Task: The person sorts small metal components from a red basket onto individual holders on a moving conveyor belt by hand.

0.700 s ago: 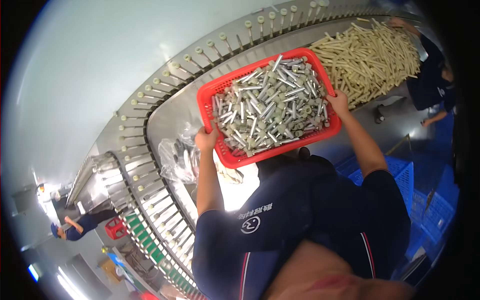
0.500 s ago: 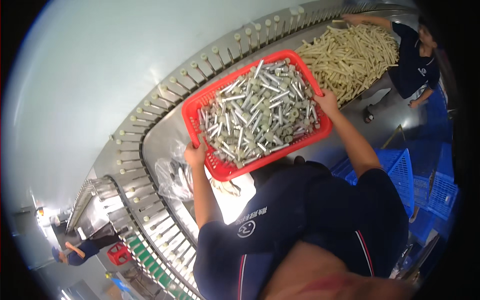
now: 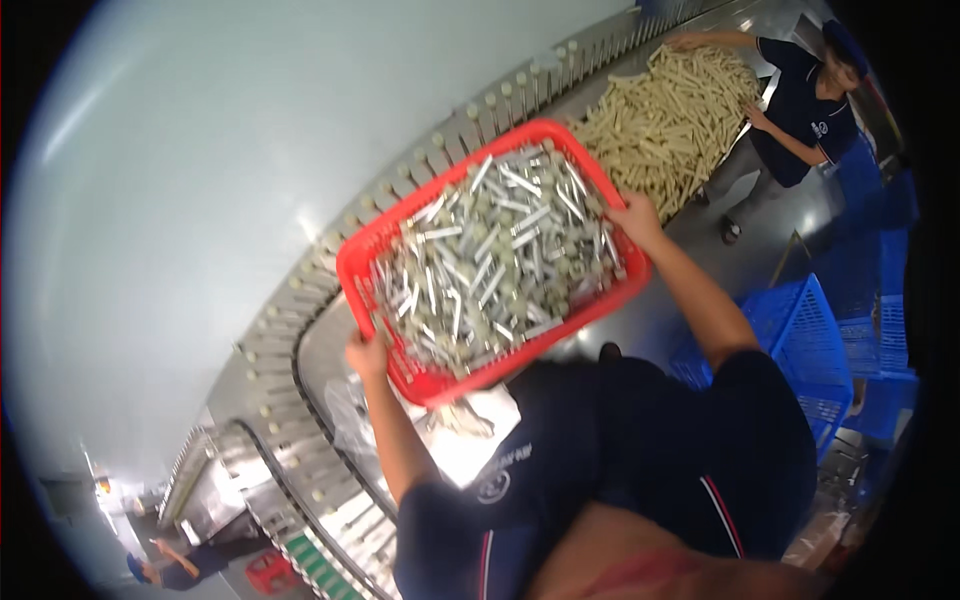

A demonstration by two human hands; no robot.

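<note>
Between my two hands hangs a red plastic basket [image 3: 430,388], tilted in view and heaped with short silvery metal rods with pale greenish caps [image 3: 500,250]. My left hand [image 3: 367,355] is closed on its rim near the lower left corner. Its opposite short side is gripped by my right hand [image 3: 637,218], with the fingers partly hidden at the rim. Behind the basket runs a curved conveyor [image 3: 265,385] lined with rods carrying pale caps. The basket covers part of that line and the metal table [image 3: 325,355].
Far right, a large pile of tan sticks [image 3: 660,130] lies beside a co-worker [image 3: 810,110]. A blue crate [image 3: 800,345] stands right of my body. A clear plastic bag [image 3: 345,410] rests near my left forearm. Another person [image 3: 195,560] and a red stool [image 3: 270,572] are at lower left.
The basket, held in both hands, sits lower and slightly farther left in the picture, as the view has also shifted. The co-worker's lower hand has come up to the tan pile.
</note>
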